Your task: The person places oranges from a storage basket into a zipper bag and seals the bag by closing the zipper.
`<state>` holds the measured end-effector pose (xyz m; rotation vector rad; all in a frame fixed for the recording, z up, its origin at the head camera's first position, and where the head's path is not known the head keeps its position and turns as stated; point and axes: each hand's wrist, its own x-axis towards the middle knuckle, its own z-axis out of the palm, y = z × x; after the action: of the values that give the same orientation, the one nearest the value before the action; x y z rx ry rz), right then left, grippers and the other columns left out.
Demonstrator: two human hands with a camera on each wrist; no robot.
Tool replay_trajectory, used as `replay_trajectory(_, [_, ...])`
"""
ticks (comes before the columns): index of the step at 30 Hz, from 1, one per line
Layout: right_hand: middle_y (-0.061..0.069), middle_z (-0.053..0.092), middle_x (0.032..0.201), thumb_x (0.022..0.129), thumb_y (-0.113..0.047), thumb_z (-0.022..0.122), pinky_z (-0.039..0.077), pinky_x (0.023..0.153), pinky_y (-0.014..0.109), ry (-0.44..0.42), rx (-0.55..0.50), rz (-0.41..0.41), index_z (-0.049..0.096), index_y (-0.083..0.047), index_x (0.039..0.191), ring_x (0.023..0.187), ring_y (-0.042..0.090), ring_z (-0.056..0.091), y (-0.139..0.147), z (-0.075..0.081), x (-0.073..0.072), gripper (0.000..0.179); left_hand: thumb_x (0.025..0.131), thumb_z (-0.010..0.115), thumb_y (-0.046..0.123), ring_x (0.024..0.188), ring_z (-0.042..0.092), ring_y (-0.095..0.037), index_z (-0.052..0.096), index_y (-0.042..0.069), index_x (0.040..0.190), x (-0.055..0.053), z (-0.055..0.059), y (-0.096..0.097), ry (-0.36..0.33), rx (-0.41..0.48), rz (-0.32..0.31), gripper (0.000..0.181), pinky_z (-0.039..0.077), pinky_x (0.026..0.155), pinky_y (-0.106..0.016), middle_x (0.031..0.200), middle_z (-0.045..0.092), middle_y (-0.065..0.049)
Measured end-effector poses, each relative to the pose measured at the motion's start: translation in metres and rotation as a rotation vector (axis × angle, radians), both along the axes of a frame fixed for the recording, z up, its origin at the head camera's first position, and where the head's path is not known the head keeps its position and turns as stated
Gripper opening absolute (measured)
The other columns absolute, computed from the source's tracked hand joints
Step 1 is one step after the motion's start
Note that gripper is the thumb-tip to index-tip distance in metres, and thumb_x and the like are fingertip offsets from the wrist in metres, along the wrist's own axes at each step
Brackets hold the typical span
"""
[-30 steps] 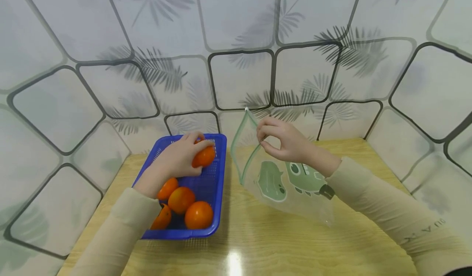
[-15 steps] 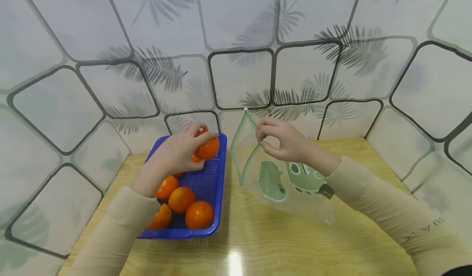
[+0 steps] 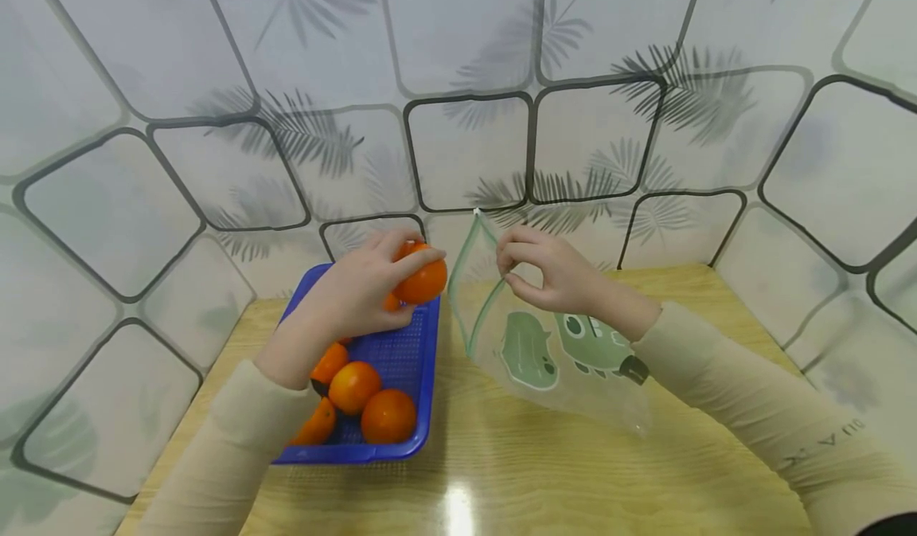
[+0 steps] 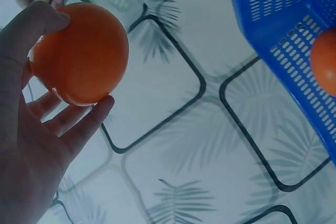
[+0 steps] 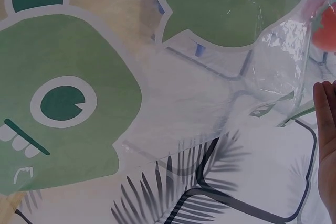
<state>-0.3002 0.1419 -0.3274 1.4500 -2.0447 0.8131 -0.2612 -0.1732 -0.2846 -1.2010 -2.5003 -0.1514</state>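
My left hand (image 3: 351,291) holds a smooth, round orange fruit (image 3: 424,275) above the far right part of a blue plastic basket (image 3: 428,369). In the left wrist view, the thumb lies on top of that fruit (image 4: 86,53) and the fingers support it from the side and below. My right hand (image 3: 546,269) pinches one edge of a clear zip bag (image 3: 494,361) with green cartoon prints. The bag's green-edged mouth gapes toward the basket, close to the held fruit. Several more orange fruits (image 3: 388,416) lie in the basket, some partly hidden by the left arm.
The basket and bag rest on a light wooden table (image 3: 544,472). A patterned wall covering (image 3: 473,154) with dark outlines and leaf prints encloses the back and both sides. A white zip slider (image 3: 477,212) sits at the bag's upper corner.
My left hand has lifted the fruit and brought it right and up, from inside the basket to its right rim near the bag's mouth. The right hand and bag stay almost still.
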Motion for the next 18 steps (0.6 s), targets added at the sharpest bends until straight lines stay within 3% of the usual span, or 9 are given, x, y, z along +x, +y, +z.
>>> replay_trajectory(7, [0.004, 0.064, 0.101, 0.090, 0.002, 0.068, 0.054, 0.079, 0.037, -0.019, 0.009, -0.006, 0.065, -0.011, 0.090, 0.092, 0.017, 0.060, 0.000, 0.001, 0.001, 0.013, 0.080, 0.086, 0.015, 0.123, 0.059, -0.038, 0.063, 0.019, 0.143, 0.007, 0.006, 0.013, 0.057, 0.002, -0.058, 0.067, 0.061, 0.086, -0.047, 0.141, 0.055, -0.018])
replay_trajectory(18, [0.004, 0.064, 0.100, 0.088, 0.002, 0.068, 0.053, 0.080, 0.036, -0.015, -0.004, 0.007, 0.065, -0.010, 0.090, 0.092, 0.017, 0.060, -0.003, 0.001, 0.001, 0.012, 0.083, 0.085, 0.016, 0.123, 0.058, -0.035, 0.060, 0.022, 0.146, 0.009, 0.014, 0.021, 0.011, 0.016, -0.046, 0.068, 0.062, 0.080, -0.044, 0.144, 0.052, -0.014])
